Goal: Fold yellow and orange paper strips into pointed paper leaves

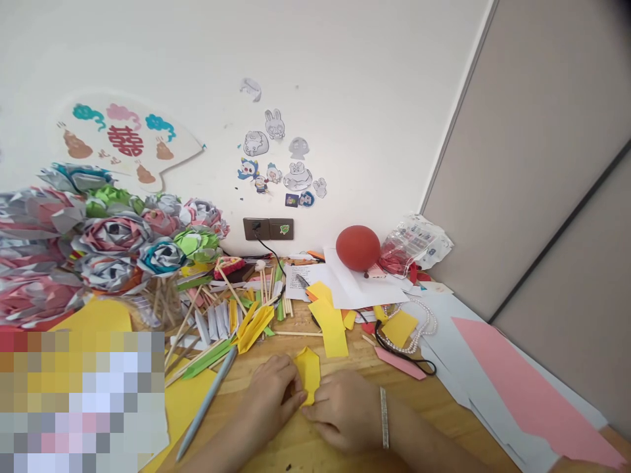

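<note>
A small folded piece of yellow paper (309, 371) lies on the wooden table between my two hands, its upper end pointing away from me. My left hand (276, 394) pinches its lower left side with thumb and fingers. On the other side, my right hand (340, 407), with a bracelet at the wrist, has its fingers closed on the lower right edge. The fingertips of both hands nearly meet at the paper's near end.
A grey pen (207, 402) lies left of my left arm. Folded yellow strips (254, 328), sticks and paper flowers (116, 233) crowd the back left. A red balloon (358, 248) sits behind; pink paper (522, 387) lies at the right.
</note>
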The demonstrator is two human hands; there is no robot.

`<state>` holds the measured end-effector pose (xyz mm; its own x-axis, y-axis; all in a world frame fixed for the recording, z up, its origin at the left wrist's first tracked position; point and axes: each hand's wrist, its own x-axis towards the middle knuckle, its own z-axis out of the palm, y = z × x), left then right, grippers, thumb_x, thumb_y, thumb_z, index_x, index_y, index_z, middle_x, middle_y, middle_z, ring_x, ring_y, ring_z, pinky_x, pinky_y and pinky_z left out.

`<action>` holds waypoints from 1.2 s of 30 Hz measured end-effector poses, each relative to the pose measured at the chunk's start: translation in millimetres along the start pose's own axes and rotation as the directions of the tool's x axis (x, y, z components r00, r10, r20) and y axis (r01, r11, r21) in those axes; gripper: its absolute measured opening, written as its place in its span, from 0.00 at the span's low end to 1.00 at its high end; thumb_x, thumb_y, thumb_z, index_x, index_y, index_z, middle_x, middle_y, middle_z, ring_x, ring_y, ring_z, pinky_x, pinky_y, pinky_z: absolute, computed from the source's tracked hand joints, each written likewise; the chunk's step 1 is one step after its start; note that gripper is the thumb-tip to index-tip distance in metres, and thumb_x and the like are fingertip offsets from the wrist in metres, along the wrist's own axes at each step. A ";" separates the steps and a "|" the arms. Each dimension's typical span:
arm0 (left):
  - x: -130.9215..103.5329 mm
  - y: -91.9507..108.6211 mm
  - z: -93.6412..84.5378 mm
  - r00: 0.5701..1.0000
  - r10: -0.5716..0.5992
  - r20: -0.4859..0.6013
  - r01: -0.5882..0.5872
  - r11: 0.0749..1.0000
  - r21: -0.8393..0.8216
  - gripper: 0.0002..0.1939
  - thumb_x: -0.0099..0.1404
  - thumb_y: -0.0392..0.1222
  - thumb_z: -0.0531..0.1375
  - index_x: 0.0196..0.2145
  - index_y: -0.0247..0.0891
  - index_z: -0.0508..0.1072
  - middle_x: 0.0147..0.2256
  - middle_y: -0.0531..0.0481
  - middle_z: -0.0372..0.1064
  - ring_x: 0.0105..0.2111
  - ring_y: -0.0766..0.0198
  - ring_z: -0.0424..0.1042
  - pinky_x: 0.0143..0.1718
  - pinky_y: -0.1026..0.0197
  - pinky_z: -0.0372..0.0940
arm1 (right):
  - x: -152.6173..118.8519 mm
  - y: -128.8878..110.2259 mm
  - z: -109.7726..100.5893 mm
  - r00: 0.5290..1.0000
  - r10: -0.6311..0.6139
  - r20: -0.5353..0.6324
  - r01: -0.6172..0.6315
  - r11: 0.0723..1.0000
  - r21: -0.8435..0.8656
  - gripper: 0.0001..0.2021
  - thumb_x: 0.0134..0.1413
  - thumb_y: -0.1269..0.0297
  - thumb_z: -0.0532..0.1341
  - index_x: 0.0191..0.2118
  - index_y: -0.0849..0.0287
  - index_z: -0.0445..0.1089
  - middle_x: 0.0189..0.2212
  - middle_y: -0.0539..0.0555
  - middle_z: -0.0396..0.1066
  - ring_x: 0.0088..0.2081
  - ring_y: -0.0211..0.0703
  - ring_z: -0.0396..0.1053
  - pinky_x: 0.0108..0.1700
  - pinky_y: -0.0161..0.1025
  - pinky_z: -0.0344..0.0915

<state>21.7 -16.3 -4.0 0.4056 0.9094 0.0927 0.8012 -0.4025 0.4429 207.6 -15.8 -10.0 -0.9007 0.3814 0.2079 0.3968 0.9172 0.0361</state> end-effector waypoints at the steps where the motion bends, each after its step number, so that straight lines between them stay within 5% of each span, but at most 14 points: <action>1: 0.1 0.1 -0.3 1.000 0.003 -0.002 -0.003 1.000 0.007 0.03 0.57 0.36 0.57 0.26 0.39 0.67 0.31 0.51 0.66 0.35 0.59 0.64 0.37 0.59 0.56 | -0.4 -0.8 0.4 1.000 -0.003 0.007 0.003 1.000 0.007 0.06 0.52 0.68 0.55 0.33 0.59 0.69 0.24 0.49 0.70 0.25 0.38 0.60 0.28 0.37 0.52; 10: -0.3 -0.2 -2.1 1.000 0.014 -0.002 -0.014 1.000 0.017 0.04 0.57 0.38 0.58 0.26 0.39 0.67 0.31 0.51 0.66 0.35 0.59 0.64 0.36 0.59 0.56 | -2.9 2.5 -9.3 0.996 -0.061 0.063 0.053 0.991 0.125 0.07 0.50 0.70 0.54 0.32 0.58 0.70 0.24 0.49 0.71 0.28 0.39 0.64 0.32 0.35 0.55; 15: -2.0 0.5 -3.3 1.000 0.016 0.011 -0.016 1.000 -0.001 0.03 0.57 0.38 0.59 0.26 0.39 0.67 0.32 0.51 0.66 0.35 0.59 0.65 0.36 0.59 0.56 | -8.3 14.0 -15.7 0.994 0.069 0.079 -0.075 0.994 0.076 0.12 0.52 0.70 0.54 0.39 0.55 0.72 0.26 0.49 0.73 0.27 0.39 0.65 0.29 0.35 0.53; 20: -0.9 0.2 -3.8 1.000 0.023 0.004 -0.023 1.000 0.005 0.03 0.57 0.39 0.59 0.27 0.40 0.68 0.32 0.52 0.66 0.36 0.59 0.64 0.37 0.59 0.56 | -14.0 22.3 -30.1 0.962 0.256 0.092 -0.252 0.966 -0.054 0.09 0.52 0.67 0.54 0.28 0.58 0.72 0.23 0.51 0.71 0.26 0.40 0.64 0.27 0.36 0.51; 22: -0.4 -0.6 -2.8 1.000 0.015 -0.002 -0.015 1.000 0.019 0.04 0.57 0.40 0.59 0.27 0.39 0.67 0.32 0.52 0.66 0.35 0.59 0.64 0.37 0.60 0.55 | -12.4 19.9 -31.9 0.971 0.233 0.052 -0.231 0.972 -0.047 0.09 0.52 0.67 0.54 0.27 0.59 0.71 0.23 0.52 0.70 0.26 0.40 0.64 0.27 0.36 0.52; 26: -0.4 -1.3 -2.6 1.000 -0.005 -0.031 0.006 0.998 0.055 0.04 0.56 0.39 0.59 0.26 0.39 0.66 0.31 0.51 0.65 0.35 0.59 0.64 0.35 0.60 0.55 | -4.4 7.5 -21.5 0.999 0.053 -0.005 -0.052 0.998 0.047 0.12 0.50 0.66 0.55 0.41 0.59 0.69 0.25 0.51 0.71 0.26 0.40 0.64 0.29 0.36 0.55; 36: 1.3 -6.9 -15.6 0.996 -0.014 -0.092 0.028 0.988 0.151 0.10 0.53 0.45 0.63 0.23 0.39 0.65 0.30 0.52 0.66 0.34 0.58 0.65 0.33 0.60 0.56 | -3.5 -4.0 -11.9 0.997 0.022 0.070 -0.023 1.000 0.002 0.13 0.52 0.67 0.54 0.44 0.59 0.68 0.26 0.50 0.73 0.26 0.40 0.65 0.26 0.37 0.52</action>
<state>9.9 -10.7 6.9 0.3516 0.9209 0.1682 0.8695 -0.3879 0.3058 211.4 -22.2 0.8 -0.9017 0.4090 0.1403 0.4167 0.9085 0.0297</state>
